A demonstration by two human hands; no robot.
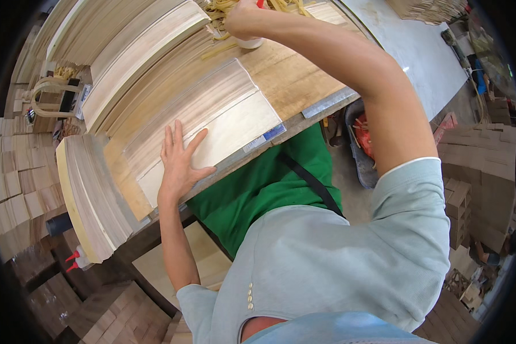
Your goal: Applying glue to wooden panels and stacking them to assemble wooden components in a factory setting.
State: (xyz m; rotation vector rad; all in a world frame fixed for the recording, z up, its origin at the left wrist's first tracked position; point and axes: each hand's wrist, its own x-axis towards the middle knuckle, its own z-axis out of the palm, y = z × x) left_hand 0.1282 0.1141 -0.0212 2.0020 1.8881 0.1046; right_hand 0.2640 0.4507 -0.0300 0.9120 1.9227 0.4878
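My left hand [180, 163] lies with fingers spread on a thin pale wooden panel [235, 123], near the front edge of the workbench [295, 66]. Streaky brown wood [203, 100] shows along the panel's far side. At the far middle of the bench, my right hand [243, 20] is closed around a white squeeze bottle [250, 43]. Red shows at the hand's far side, and the fingers cover most of the bottle. Tangled tan strips [219, 10] lie beside that hand.
Tall stacks of thin wooden slats [149, 46] stand at the far left, with another stack [97, 195] at the bench's left end. Red-tipped white bottles [80, 259] sit below it. A dark tub [358, 140] is right of the bench, and a pale tabletop [410, 51] lies beyond.
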